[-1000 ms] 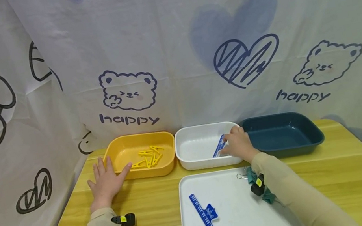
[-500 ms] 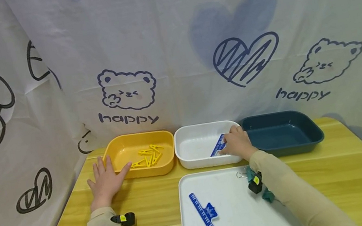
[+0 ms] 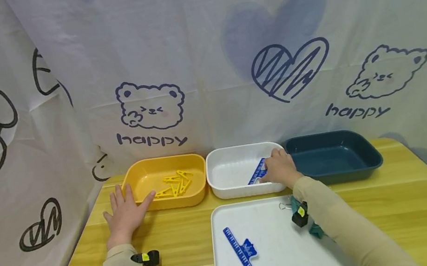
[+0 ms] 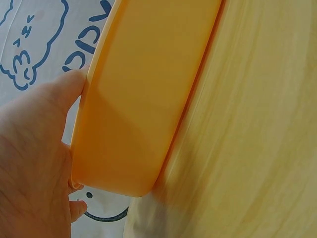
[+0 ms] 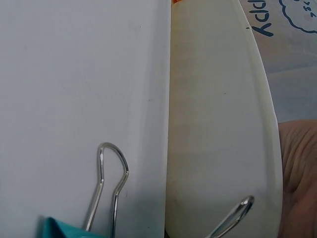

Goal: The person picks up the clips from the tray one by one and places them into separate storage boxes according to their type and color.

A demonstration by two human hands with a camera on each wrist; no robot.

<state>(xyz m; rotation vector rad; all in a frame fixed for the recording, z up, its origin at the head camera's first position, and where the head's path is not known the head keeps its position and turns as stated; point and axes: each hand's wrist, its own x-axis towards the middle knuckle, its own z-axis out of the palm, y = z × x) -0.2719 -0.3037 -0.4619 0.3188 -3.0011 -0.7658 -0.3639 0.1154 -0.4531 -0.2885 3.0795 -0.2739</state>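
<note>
My left hand (image 3: 123,216) rests at the left end of the yellow basket (image 3: 141,206), fingers spread along its rim; the left wrist view shows the thumb (image 4: 69,87) at the edge. Several yellow clips (image 3: 177,186) lie inside that basket. My right hand (image 3: 280,168) reaches into the white basket (image 3: 223,193), its curled fingers and thumb about a blue clip with a piano-key ruler bar (image 3: 257,172), partly hidden by the hand. In the right wrist view only part of this hand (image 5: 299,173) shows, beyond the white basket's wall.
On the white tray (image 3: 281,258) lies another blue ruler clip (image 3: 244,259). Teal binder clips (image 3: 316,230) with wire handles sit under the right forearm, partly hidden. A dark blue basket (image 3: 335,174) stands right of the white one. A printed curtain (image 3: 201,59) hangs behind the table.
The blue clip's lower end in the white basket has shifted slightly left, and the right forearm a little too. The left hand has stayed in place.
</note>
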